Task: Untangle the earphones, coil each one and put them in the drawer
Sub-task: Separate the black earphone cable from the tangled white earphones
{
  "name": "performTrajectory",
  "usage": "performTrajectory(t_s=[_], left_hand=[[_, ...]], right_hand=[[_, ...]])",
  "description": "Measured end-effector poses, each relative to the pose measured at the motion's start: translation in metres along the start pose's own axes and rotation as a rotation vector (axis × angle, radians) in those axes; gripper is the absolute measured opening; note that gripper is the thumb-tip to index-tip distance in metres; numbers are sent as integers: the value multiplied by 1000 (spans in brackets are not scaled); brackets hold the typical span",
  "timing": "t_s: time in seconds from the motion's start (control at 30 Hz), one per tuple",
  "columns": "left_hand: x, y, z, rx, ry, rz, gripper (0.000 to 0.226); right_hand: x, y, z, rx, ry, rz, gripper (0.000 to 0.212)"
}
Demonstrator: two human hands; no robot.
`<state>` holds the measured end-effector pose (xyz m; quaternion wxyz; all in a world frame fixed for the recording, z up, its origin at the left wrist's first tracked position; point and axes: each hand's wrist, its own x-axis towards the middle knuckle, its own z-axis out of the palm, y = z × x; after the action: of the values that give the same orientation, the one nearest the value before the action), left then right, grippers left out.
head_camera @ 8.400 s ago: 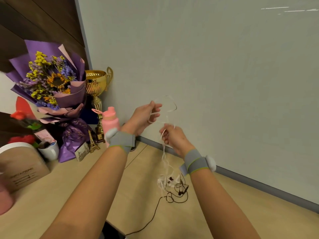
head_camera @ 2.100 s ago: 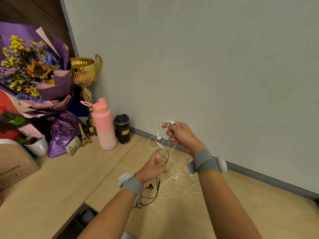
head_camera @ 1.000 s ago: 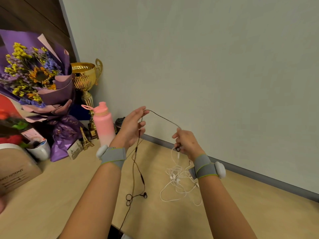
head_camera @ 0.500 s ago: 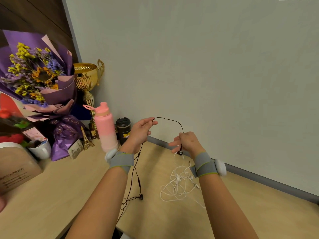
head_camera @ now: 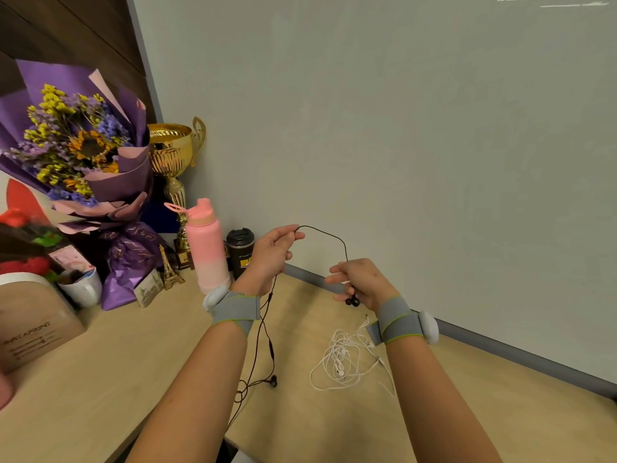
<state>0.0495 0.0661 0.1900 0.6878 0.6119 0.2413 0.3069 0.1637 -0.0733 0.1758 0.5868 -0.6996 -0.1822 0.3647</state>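
Moved off the white earphones (head_camera: 347, 362) that stay heaped on the counter (head_camera: 500, 399): black earphones (head_camera: 353, 301), cord arched between left hand (head_camera: 273, 255), fingertips pinched on it, and right hand (head_camera: 362, 282), fingers curled round both buds, tail hanging slack to the counter, apparently separated for coiling.

The black earphone cord (head_camera: 269, 345) is lying partly hidden behind the left forearm (head_camera: 200, 379). The right wristband (head_camera: 397, 320) is covering part of the white earphones (head_camera: 340, 362). The brown box (head_camera: 33, 329) is getting cut off at the left edge.
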Motion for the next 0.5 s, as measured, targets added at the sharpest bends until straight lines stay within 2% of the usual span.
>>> performTrajectory(t_s=[0.07, 0.13, 0.2, 0.27, 0.33, 0.4, 0.5], left_hand=[[-2, 1, 1, -2, -46, -12, 21], [-4, 6, 4, -50, -96, -19, 18], [-5, 16, 10, -176, -122, -22, 17], [-3, 28, 16, -332, -134, -24, 17], [-1, 36, 16, -424, -150, 1, 16], [-1, 39, 11, -460, -156, 38, 15], [-4, 31, -3, -448, -60, 8, 11]], right_hand=[[-3, -2, 6, -79, -13, -32, 20], [-8, -2, 17, -348, -37, -81, 35], [-13, 3, 34, -493, -166, -121, 52], [-21, 12, 54, -444, -345, -112, 48], [-27, 19, 67, -408, -428, -115, 30], [-29, 21, 71, -366, -464, -122, 19], [-28, 10, 63, -130, -418, -84, 27]])
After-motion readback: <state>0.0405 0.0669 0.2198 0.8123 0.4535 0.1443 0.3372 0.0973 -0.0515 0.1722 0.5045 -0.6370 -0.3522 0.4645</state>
